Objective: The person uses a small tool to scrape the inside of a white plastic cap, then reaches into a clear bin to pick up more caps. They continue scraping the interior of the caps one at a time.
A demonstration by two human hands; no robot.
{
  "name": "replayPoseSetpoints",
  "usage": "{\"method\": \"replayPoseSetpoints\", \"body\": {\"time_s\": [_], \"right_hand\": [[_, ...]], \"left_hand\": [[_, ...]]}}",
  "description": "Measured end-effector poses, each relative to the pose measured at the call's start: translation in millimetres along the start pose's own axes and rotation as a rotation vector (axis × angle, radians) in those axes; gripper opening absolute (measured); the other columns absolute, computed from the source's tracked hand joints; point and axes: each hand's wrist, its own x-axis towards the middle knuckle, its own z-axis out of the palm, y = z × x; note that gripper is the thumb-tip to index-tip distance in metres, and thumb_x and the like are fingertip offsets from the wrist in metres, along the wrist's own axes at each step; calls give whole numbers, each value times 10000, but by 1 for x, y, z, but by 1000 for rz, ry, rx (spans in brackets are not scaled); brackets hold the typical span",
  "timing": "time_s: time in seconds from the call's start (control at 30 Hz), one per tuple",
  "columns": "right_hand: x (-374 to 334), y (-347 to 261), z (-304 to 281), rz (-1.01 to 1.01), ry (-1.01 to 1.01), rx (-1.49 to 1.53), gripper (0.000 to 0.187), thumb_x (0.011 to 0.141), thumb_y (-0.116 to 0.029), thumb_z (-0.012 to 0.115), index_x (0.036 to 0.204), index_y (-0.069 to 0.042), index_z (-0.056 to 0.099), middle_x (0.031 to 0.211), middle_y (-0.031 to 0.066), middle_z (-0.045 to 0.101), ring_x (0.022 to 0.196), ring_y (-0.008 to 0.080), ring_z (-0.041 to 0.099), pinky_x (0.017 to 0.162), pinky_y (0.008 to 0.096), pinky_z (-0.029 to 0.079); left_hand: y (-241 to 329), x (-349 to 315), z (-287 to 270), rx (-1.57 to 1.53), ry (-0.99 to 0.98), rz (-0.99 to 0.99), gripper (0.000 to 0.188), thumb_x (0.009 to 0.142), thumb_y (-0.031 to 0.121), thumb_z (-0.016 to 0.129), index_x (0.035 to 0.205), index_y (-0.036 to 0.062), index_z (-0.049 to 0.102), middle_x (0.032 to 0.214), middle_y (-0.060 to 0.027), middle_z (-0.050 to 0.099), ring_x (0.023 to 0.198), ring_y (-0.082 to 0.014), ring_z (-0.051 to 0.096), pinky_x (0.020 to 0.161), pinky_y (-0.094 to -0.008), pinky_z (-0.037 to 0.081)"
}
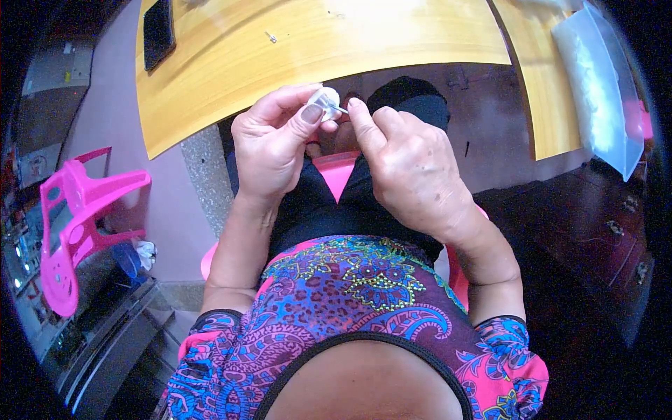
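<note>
My left hand pinches a small round whitish disc between thumb and fingers, just past the near edge of the table. From the disc a thin metal pin sticks out to the right. The index fingertip of my right hand is at the pin's free end, with the other fingers curled in. My right thumb is hidden behind the hand, so its hold on the pin shows only in part. Both hands are above my lap.
A yellow wooden table spans the front, with a black phone and a small metal piece on it. A clear plastic bag of white pieces sits at the right. A pink plastic stool lies tipped at the left.
</note>
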Motion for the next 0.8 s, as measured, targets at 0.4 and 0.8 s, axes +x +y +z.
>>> {"method": "replayPoseSetpoints", "body": {"time_s": [0.4,0.8], "right_hand": [[0,6,2,93,-38,354,418,771,-55,567,1156,92,501,838,205,602,733,359,638,651,426,531],[-1,-4,3,55,-2,79,485,702,-10,578,1172,100,524,765,137,543,677,290,597,571,384,500]], "left_hand": [[-1,-1,6,-188,54,-37,219,881,30,614,1080,-62,605,975,-166,658,787,-193,646,735,-302,546],[-3,-4,5,-81,30,-7,228,876,42,627,1076,-67,610,945,-165,668,762,-184,650,712,-293,548]]}}
